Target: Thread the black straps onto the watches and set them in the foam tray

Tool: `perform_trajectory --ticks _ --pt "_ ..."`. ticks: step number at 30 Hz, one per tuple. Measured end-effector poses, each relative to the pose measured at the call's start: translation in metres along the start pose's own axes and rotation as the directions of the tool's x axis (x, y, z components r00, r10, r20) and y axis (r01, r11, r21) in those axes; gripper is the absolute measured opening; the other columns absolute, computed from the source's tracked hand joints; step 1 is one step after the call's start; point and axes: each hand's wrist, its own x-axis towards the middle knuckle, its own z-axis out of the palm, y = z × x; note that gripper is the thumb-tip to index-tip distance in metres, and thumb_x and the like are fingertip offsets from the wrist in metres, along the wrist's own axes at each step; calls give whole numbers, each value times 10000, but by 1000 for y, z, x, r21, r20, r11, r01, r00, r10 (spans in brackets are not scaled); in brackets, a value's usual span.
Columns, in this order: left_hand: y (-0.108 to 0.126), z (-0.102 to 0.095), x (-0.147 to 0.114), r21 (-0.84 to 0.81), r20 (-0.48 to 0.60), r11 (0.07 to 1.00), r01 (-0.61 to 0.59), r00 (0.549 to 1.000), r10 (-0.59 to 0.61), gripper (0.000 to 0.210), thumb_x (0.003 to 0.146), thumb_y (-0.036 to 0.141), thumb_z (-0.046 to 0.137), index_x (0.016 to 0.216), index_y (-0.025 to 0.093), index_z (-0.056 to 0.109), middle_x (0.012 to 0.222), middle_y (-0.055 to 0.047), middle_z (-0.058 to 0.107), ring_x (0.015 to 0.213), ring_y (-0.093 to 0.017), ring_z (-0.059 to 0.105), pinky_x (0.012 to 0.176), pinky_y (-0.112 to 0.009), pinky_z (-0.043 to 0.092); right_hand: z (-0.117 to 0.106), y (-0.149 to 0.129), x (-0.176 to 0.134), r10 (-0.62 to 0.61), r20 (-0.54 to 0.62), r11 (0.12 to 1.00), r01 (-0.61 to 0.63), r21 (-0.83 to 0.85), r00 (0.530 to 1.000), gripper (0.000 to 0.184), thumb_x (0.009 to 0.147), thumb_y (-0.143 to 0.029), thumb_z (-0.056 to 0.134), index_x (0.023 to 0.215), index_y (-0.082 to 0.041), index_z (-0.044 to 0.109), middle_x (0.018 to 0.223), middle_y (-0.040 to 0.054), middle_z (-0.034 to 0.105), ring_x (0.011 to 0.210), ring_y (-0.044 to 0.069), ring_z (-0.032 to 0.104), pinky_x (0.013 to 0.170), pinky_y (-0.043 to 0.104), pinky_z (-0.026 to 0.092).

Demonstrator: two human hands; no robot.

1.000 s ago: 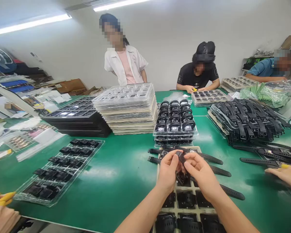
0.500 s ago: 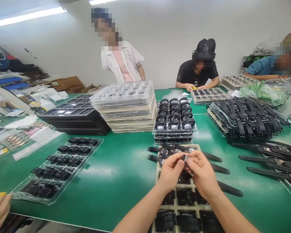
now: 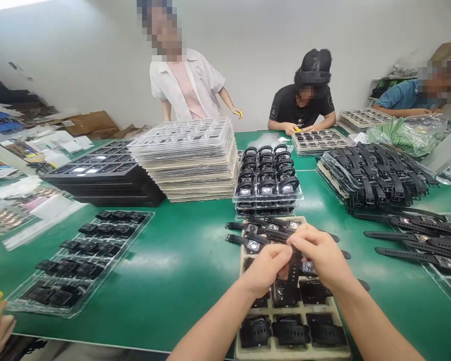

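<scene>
Both hands hold a black strap (image 3: 294, 271) above the beige tray (image 3: 293, 354). The left hand (image 3: 269, 266) pinches its upper end between thumb and finger; the right hand (image 3: 318, 251) is closed at this same end. Whether the strap is joined to the watch (image 3: 280, 295) just below, I cannot tell. It should be light, flexible and not very slippery, best taken near the end with fingertips. Half a second ago only a short dark piece showed between the fingers; now the holed length hangs down. Also, the standing co-worker's hand (image 3: 236, 111) is now visible.
</scene>
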Motion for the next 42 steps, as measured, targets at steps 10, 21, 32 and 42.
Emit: perform_trajectory --ticks 10,21,32,42 --pt "-8 3 2 -150 104 980 133 988 -118 522 772 619 791 841 101 780 533 50 450 481 -57 333 501 -217 257 6 -1 12 119 -258 978 -68 200 959 509 753 -681 754 832 -201 604 643 -20 659 411 90 478 379 212 379" --pt "-10 4 3 -148 74 980 136 989 -126 530 748 623 812 828 100 785 580 17 539 526 -76 428 551 -225 335 5 -2 16 143 -296 966 -68 250 944 484 726 -640 763 842 -193 620 622 -26 652 411 84 476 390 207 382" --pt "-9 3 1 174 45 984 -36 999 29 582 858 684 650 851 115 769 628 10 512 581 -105 409 577 -244 348 3 5 17 105 -290 978 -47 201 951 442 820 -629 694 899 -203 611 688 -16 643 455 97 461 427 232 396" --pt "1 -16 -5 900 247 73 -431 640 728 348 1043 218 468 1373 184 572 963 -91 696 850 -203 632 763 -320 560 8 4 -5 43 -55 998 -45 -33 998 381 879 -573 685 869 -195 730 686 26 657 663 199 618 632 312 532"
